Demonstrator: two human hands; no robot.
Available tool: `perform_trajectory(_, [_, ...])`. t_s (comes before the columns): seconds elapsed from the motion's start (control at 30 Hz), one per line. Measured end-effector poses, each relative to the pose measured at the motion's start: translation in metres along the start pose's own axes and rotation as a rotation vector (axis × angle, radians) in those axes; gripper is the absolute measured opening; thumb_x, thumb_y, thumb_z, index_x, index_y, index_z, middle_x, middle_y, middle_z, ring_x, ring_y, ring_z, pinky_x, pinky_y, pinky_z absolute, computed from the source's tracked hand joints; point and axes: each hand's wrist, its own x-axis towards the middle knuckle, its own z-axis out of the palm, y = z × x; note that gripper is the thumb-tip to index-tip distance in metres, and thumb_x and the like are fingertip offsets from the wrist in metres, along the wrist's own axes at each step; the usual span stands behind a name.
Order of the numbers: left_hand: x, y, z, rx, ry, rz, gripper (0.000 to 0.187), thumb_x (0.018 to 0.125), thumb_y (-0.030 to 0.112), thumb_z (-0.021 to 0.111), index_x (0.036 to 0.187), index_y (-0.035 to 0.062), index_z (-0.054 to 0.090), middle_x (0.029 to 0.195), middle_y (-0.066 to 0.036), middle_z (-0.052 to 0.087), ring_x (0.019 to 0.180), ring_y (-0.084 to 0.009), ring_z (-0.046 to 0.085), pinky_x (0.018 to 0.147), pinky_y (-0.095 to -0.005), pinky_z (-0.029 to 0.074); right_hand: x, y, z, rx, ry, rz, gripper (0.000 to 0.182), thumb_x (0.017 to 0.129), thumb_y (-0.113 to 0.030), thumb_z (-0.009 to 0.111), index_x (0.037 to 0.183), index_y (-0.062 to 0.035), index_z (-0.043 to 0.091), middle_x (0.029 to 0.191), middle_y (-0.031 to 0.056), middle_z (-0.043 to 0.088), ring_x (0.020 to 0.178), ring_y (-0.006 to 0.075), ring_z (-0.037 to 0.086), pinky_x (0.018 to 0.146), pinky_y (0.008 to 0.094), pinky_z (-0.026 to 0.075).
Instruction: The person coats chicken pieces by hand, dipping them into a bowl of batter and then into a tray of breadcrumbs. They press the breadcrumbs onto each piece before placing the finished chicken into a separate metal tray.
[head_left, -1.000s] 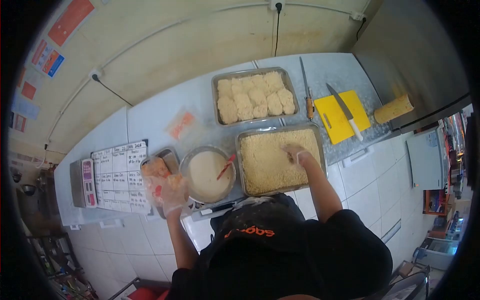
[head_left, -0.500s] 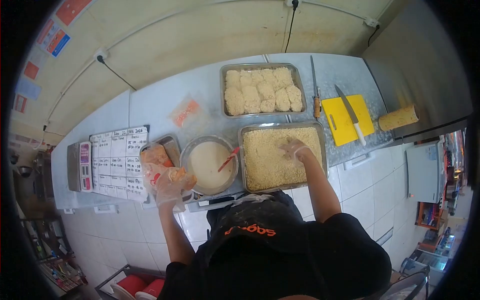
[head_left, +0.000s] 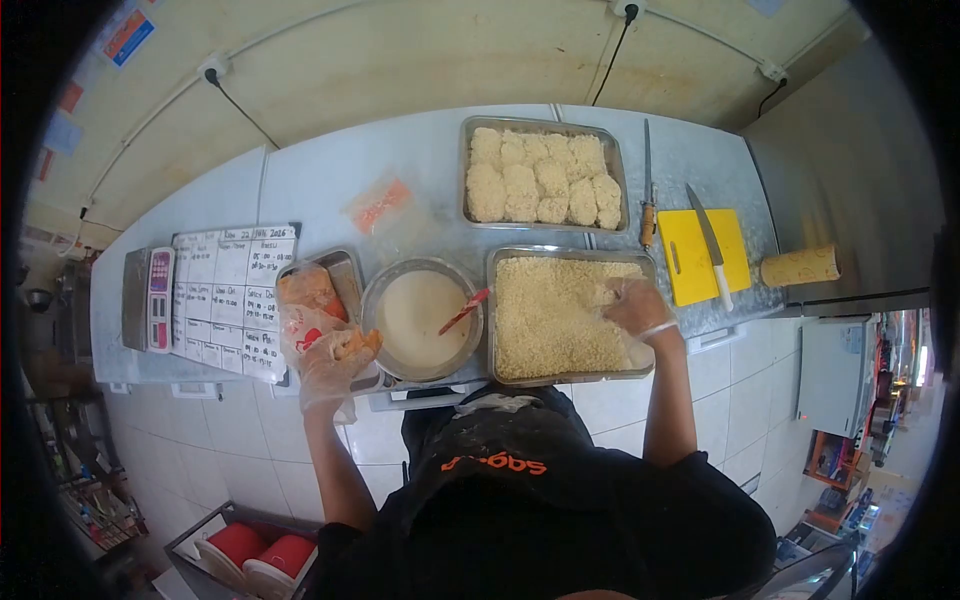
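My left hand point(head_left: 330, 368), in a clear plastic glove, is closed on an orange piece of raw meat point(head_left: 358, 344) at the near edge of a metal tray point(head_left: 345, 266). More orange meat point(head_left: 312, 290) lies in that tray, partly under a plastic bag with a red print. Beside it stands a metal bowl point(head_left: 372, 350) of pale batter point(head_left: 415, 310), with a red-and-white striped handle point(head_left: 462, 312) leaning in it. My right hand point(head_left: 640, 308), also gloved, is over the right side of the breadcrumbs point(head_left: 550, 325), fingers bent but apart. Any crumbs between them are too small to make out.
Behind the crumb tray point(head_left: 500, 378), another tray point(head_left: 468, 205) holds several breaded pieces point(head_left: 520, 190). A sharpening steel point(head_left: 648, 190) and a yellow board point(head_left: 690, 275) with a knife point(head_left: 708, 235) lie right. A whiteboard point(head_left: 215, 330) and scale point(head_left: 150, 300) are left.
My right hand has moved right within the crumb tray, its fingers more bent. My left hand still holds the meat beside the bowl. The whole view has shifted slightly.
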Motion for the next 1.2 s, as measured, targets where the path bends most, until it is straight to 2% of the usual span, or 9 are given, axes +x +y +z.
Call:
perform_trajectory(0.1, [0.002,0.001,0.003,-0.021,-0.003,0.022,0.037,0.075,0.027,0.080,0.098,-0.0006,0.068,0.082,-0.007,0.068,0.075,-0.0135,0.062,0.069,-0.0303,0.049,0.011,0.021,0.005,-0.159,0.028,-0.173,0.038,0.070,-0.026,0.075,0.101,-0.0053,0.068,0.086,0.0218,0.064,0.084,0.0380,0.062,0.076,0.0431,0.049])
perform_trajectory(0.2, [-0.001,0.013,-0.001,0.032,-0.026,-0.102,0.039,0.073,0.028,0.081,0.098,-0.0002,0.068,0.082,-0.009,0.069,0.075,-0.0162,0.064,0.071,-0.0327,0.049,0.023,0.004,-0.023,-0.118,-0.144,-0.067,0.038,0.070,-0.025,0.075,0.103,-0.0059,0.068,0.090,0.0206,0.066,0.087,0.0367,0.063,0.078,0.0410,0.049])
perform_trajectory(0.4, [0.007,-0.027,-0.003,0.198,0.021,0.007,0.040,0.072,0.021,0.082,0.103,0.0005,0.067,0.093,-0.011,0.070,0.081,-0.0210,0.065,0.074,-0.0342,0.052,0.082,-0.050,-0.069,-0.093,-0.178,-0.275,0.041,0.071,-0.022,0.077,0.107,-0.0060,0.068,0.094,0.0186,0.068,0.090,0.0337,0.064,0.082,0.0392,0.049])
perform_trajectory(0.5, [-0.001,-0.013,-0.011,0.109,0.036,0.005,0.042,0.074,0.022,0.077,0.107,-0.0003,0.065,0.093,-0.018,0.069,0.086,-0.0297,0.067,0.078,-0.0391,0.050,0.143,-0.058,-0.074,-0.016,-0.158,-0.289,0.047,0.071,-0.024,0.077,0.113,-0.0057,0.066,0.099,0.0196,0.067,0.093,0.0321,0.064,0.084,0.0376,0.049])
perform_trajectory(0.63, [-0.008,0.001,-0.021,0.140,-0.022,-0.085,0.045,0.074,0.015,0.078,0.114,0.0004,0.062,0.091,-0.017,0.068,0.081,-0.0258,0.066,0.074,-0.0364,0.051,0.221,-0.089,-0.087,-0.201,-0.089,-0.434,0.054,0.070,-0.027,0.076,0.118,-0.0059,0.064,0.106,0.0198,0.066,0.098,0.0321,0.062,0.089,0.0372,0.048])
perform_trajectory(0.7, [-0.010,-0.010,-0.019,0.044,0.053,-0.046,0.037,0.071,0.014,0.081,0.102,-0.0001,0.066,0.087,-0.015,0.068,0.074,-0.0233,0.065,0.070,-0.0352,0.051,0.258,-0.102,-0.085,-0.150,-0.128,-0.409,0.054,0.070,-0.029,0.075,0.118,-0.0062,0.063,0.109,0.0197,0.065,0.102,0.0322,0.061,0.092,0.0377,0.046])
perform_trajectory(0.8, [-0.007,-0.040,-0.015,0.120,0.132,0.003,0.029,0.068,0.016,0.084,0.088,-0.0001,0.069,0.083,-0.013,0.069,0.072,-0.0232,0.064,0.068,-0.0353,0.051,0.316,-0.103,-0.073,-0.217,-0.029,-0.477,0.050,0.070,-0.028,0.076,0.114,-0.0060,0.066,0.101,0.0193,0.066,0.098,0.0331,0.062,0.089,0.0386,0.048])
perform_trajectory(1.07, [0.001,-0.030,-0.015,0.009,0.123,-0.081,0.035,0.068,0.015,0.084,0.098,0.0009,0.070,0.086,-0.013,0.070,0.073,-0.0219,0.066,0.068,-0.0347,0.052,0.380,-0.090,-0.032,-0.352,0.195,-0.596,0.033,0.078,-0.025,0.066,0.106,-0.0060,0.066,0.094,0.0191,0.066,0.090,0.0380,0.062,0.082,0.0441,0.050])
perform_trajectory(1.2, [0.011,-0.034,-0.012,0.064,0.104,-0.058,0.033,0.071,0.013,0.082,0.098,0.0008,0.071,0.084,-0.011,0.071,0.074,-0.0196,0.066,0.067,-0.0337,0.051,0.381,-0.052,0.041,-0.316,0.211,-0.672,0.023,0.081,-0.023,0.060,0.092,-0.0028,0.062,0.088,0.0215,0.063,0.088,0.0399,0.061,0.079,0.0478,0.049])
